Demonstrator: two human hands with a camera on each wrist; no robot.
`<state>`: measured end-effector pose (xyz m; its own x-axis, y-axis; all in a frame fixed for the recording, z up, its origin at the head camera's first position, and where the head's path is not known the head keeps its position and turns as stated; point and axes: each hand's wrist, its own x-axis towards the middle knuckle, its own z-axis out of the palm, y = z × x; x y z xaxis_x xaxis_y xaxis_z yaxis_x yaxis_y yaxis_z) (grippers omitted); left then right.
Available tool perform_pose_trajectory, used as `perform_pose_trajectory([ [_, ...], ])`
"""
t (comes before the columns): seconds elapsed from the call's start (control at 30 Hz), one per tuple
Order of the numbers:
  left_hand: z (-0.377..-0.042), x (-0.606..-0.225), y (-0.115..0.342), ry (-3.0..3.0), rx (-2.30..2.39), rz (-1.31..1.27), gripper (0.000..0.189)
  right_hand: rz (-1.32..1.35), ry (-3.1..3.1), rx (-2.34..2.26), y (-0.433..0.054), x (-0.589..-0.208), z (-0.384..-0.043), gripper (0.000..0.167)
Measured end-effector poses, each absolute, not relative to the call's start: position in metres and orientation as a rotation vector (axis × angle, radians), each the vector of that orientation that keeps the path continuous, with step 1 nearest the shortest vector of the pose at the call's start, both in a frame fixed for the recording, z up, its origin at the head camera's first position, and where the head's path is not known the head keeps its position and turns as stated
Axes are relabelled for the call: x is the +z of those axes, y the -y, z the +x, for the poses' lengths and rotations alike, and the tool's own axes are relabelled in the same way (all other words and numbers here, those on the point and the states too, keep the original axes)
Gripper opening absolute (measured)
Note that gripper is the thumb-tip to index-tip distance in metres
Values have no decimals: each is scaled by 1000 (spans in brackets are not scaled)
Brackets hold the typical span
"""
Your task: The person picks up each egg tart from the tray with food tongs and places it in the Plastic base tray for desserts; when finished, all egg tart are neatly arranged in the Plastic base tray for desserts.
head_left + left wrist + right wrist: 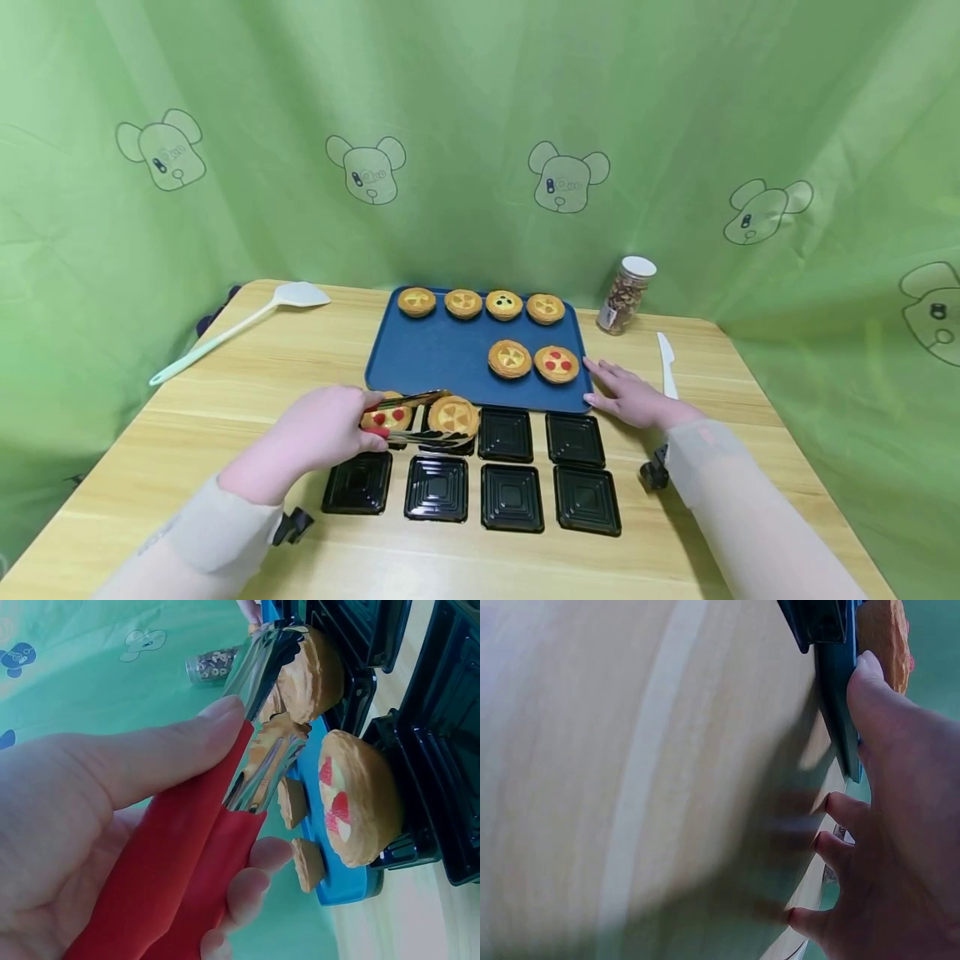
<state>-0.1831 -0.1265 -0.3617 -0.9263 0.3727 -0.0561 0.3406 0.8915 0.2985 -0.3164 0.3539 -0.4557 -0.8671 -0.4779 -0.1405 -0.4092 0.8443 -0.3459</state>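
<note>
My left hand (330, 425) holds tongs with red handles (176, 862), thumb on one handle and fingers curled round the other. The metal arms of the tongs straddle a golden tart (453, 414) with a pale, wedge-patterned filling, over a black square tray in the back row. Just left of it, a tart with red pieces (360, 799) sits on another black tray. My right hand (626, 393) is spread at the right edge of the blue tray (435, 354). In the right wrist view its thumb (870, 690) rests against the rim, and the other fingertips touch the table.
Several tarts stand on the blue tray, including one with red pieces (557, 364). Black square trays (512, 497) form two rows in front. A white spatula (247, 329) lies left; a white-lidded jar (626, 296) and a white knife (667, 367) are right. Green curtain hangs behind.
</note>
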Motion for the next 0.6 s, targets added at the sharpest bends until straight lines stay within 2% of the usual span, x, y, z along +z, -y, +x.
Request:
perform_pose_trajectory([
  [0.17, -184, -361, 126, -2946, 399, 550, 64, -667, -2801, -455, -356, -459, -320, 82],
  [0.6, -183, -356, 123, -2974, 389, 570, 77, -650, -2816, -433, -346, -446, -308, 75],
])
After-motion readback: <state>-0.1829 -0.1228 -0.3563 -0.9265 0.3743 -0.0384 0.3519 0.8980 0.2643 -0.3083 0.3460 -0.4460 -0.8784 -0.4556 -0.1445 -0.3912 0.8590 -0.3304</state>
